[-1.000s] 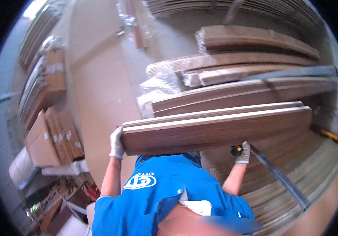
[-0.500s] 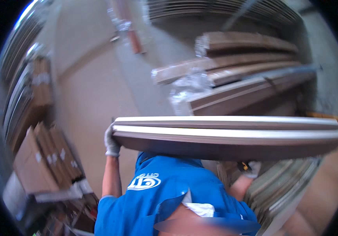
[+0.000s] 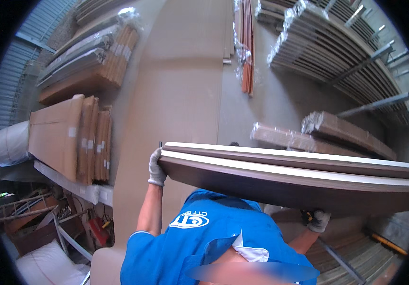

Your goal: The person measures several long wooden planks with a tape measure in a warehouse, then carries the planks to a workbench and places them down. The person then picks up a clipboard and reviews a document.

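Note:
Two long panels (image 3: 285, 187) with dark brown faces and white edges lie one against the other, crossing in front of my body. My left hand (image 3: 157, 167), in a pale work glove, is closed around their left end. A small dark tip stands up beside those fingers. Under the panels, toward the right, my gloved right hand (image 3: 319, 221) is closed beneath their lower side, its fingers partly hidden. A small black-and-yellow thing (image 3: 306, 217) shows at that hand; its kind is unclear. The panels' right end reaches the picture's dark rim.
Cardboard-wrapped flat packs (image 3: 54, 135) lean on the left, near a white sack (image 3: 52, 266). Racked boards (image 3: 328, 61) with metal arms (image 3: 375, 104) stand far right, wrapped bundles (image 3: 347, 133) below them. Orange-brown strips (image 3: 247, 47) lie ahead on the floor. Stacked boards (image 3: 356, 256) lie lower right.
My body and view have turned to the right, so the surroundings have shifted. The panels stay in both hands, now slanting lower toward the right.

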The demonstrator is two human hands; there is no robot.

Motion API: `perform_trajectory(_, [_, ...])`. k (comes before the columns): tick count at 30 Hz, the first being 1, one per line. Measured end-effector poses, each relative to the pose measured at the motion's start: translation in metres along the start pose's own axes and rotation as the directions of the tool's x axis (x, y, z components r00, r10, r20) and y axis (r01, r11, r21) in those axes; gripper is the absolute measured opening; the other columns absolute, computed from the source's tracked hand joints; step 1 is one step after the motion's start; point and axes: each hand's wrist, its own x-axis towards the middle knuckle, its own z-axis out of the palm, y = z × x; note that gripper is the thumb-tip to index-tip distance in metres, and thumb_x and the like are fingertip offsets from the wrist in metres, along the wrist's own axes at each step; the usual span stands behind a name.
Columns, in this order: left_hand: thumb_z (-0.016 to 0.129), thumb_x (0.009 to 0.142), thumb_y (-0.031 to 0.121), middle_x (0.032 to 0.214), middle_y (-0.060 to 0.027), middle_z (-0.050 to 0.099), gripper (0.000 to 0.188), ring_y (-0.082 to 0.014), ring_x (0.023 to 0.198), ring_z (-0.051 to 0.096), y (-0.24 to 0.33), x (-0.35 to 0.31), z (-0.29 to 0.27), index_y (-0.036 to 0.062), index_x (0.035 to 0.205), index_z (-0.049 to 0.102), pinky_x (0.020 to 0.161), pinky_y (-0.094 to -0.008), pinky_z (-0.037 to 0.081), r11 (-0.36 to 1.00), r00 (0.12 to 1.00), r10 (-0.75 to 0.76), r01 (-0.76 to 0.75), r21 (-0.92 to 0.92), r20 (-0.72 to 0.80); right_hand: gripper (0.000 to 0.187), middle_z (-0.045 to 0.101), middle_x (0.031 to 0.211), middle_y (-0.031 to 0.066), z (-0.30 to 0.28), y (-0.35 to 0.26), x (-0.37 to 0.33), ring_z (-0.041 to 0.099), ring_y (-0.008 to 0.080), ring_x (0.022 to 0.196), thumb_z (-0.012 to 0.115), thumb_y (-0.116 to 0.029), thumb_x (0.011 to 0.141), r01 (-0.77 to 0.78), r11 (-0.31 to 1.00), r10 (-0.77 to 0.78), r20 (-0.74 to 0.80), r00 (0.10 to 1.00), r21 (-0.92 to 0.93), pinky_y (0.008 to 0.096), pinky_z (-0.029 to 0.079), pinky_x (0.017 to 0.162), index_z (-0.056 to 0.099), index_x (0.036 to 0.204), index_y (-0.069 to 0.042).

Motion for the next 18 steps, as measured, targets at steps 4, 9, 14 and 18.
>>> perform_trajectory(4, [0.058, 0.092, 0.04, 0.108, -0.0061, 0.066, 0.043, -0.018, 0.104, 0.06, 0.036, 0.058, 0.015, 0.0048, 0.115, 0.065, 0.096, -0.0347, 0.046, 0.989, 0.989, 0.147, -0.147, 0.021, -0.019, 0.074, 0.066, 0.113, 0.0151, 0.059, 0.001, 0.087, 0.066, 0.0314, 0.097, 0.085, -0.012, 0.057, -0.023, 0.999, 0.017, 0.135, 0.991, 0.041, 0.0451, 0.056, 0.085, 0.059, 0.125, 0.002])
perform_trajectory(9, [0.059, 0.09, 0.043, 0.106, -0.005, 0.064, 0.039, -0.0176, 0.102, 0.06, 0.065, 0.127, 0.044, 0.0088, 0.109, 0.064, 0.094, -0.0353, 0.047, 0.972, 0.97, 0.234, -0.234, 0.02, -0.062, 0.07, 0.068, 0.108, 0.0164, 0.125, -0.009, 0.197, 0.068, 0.033, 0.095, 0.083, -0.005, 0.057, -0.119, 0.991, 0.093, 0.299, 0.95, 0.068, 0.0465, 0.056, 0.084, 0.06, 0.123, 0.003])
perform_trajectory(14, [0.06, 0.088, 0.045, 0.108, -0.0089, 0.065, 0.043, -0.0202, 0.102, 0.062, 0.081, 0.174, 0.043, 0.0085, 0.112, 0.064, 0.092, -0.0366, 0.048, 0.995, 0.959, 0.083, -0.094, -0.027, -0.272, 0.072, 0.067, 0.112, 0.0155, 0.196, -0.02, 0.289, 0.066, 0.0318, 0.1, 0.083, -0.004, 0.057, -0.179, 0.983, 0.153, 0.357, 0.921, 0.039, 0.0436, 0.054, 0.09, 0.059, 0.124, 0.003])
perform_trajectory(18, [0.062, 0.087, 0.041, 0.102, -0.0075, 0.066, 0.039, -0.0194, 0.097, 0.062, 0.088, 0.232, 0.038, 0.0083, 0.108, 0.065, 0.09, -0.0365, 0.048, 0.982, 0.951, 0.12, -0.156, -0.106, -0.284, 0.072, 0.066, 0.114, 0.0145, 0.273, -0.016, 0.369, 0.064, 0.0299, 0.102, 0.085, -0.006, 0.058, -0.21, 0.976, 0.212, 0.443, 0.871, -0.055, 0.0417, 0.053, 0.091, 0.059, 0.125, 0.002])
